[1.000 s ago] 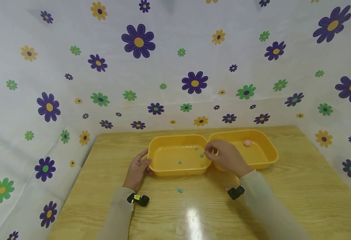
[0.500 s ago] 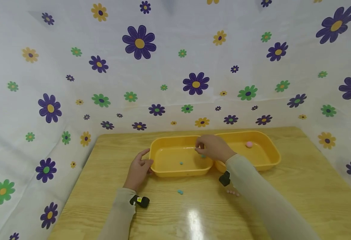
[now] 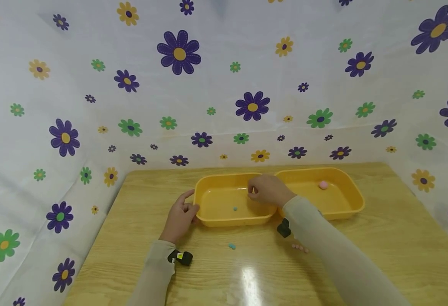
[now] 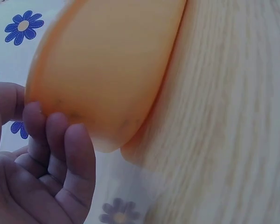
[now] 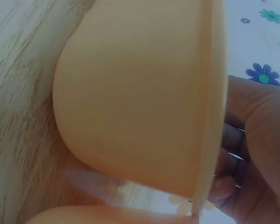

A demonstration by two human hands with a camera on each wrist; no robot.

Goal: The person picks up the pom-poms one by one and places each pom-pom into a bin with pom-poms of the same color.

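Trays [image 3: 204, 222] looking like smooth plastic, a soft gloss catching light inside one, table [image 3: 204, 272] showing wood grain and reflecting a bright glossy streak, sheet [image 3: 216, 25] appearing creased and mostly matt, sleeves [image 3: 323, 231] showing matt cloth, ball [image 3: 323, 185] looking matt

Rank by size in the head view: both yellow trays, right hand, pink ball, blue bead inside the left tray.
1. Left tray and right tray: too alike to rank
2. Right hand
3. Pink ball
4. Blue bead
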